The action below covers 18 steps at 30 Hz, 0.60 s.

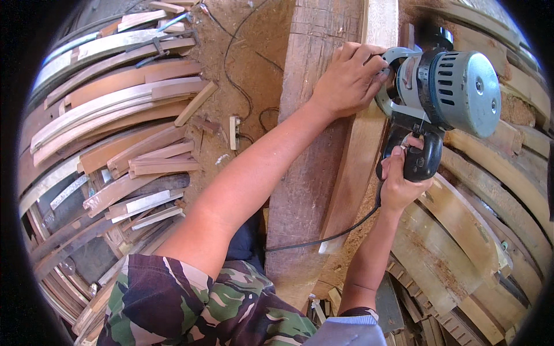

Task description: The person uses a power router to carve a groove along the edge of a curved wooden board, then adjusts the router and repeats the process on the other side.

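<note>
A blue-grey electric router [461, 86] with a vented round motor lies sideways, its ring-shaped base turned toward a light wooden beam [352, 179]. My right hand [398, 181] is closed around its black D-shaped handle, the thumb up near the trigger. Over the top of the beam reaches my left hand [352, 81], its fingers bent and gripping the edge of the router's base. Those fingertips are partly hidden by the base, and so is the cutting bit. From the handle a black cord [323, 239] runs down and left across a wide, worn plank [309, 144] under the beam.
Stacked curved and short wood pieces [115, 109] fill the left side. More large curved boards [456, 225] lie on the right. On the sawdust-covered floor [231, 75] a dark cable leads to a pale socket strip [234, 132]. Blue-handled clamps [156, 55] rest among the left stack.
</note>
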{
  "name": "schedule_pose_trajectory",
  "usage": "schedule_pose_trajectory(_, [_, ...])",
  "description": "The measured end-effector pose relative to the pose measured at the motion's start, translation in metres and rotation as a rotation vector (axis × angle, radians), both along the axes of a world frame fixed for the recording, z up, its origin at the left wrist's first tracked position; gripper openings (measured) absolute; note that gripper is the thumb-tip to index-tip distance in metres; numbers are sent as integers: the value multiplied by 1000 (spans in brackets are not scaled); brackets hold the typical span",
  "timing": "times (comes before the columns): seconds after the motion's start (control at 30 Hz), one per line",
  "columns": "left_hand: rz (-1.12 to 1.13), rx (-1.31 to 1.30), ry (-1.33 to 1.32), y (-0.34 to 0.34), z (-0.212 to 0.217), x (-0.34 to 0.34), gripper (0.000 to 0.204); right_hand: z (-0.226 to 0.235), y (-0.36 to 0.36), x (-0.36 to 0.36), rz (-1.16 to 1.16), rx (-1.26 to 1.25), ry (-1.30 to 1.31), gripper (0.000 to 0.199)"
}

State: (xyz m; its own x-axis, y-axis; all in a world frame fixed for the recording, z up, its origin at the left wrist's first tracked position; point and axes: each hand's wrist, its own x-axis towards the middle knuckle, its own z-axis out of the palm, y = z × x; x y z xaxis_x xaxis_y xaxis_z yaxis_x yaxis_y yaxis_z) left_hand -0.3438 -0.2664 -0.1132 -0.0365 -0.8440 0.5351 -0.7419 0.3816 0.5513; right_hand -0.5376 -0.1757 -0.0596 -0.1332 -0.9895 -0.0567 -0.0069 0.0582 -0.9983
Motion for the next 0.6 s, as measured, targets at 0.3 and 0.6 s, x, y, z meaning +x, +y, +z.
schedule_pose_trajectory(0.3, [2,-24,5,-1,1,1,25,3,0,2,4,12,4,27])
schedule_pose_trajectory(0.6, [-7,-41,29,-2,1,2,25,-1,1,-2,20,16,-20,26])
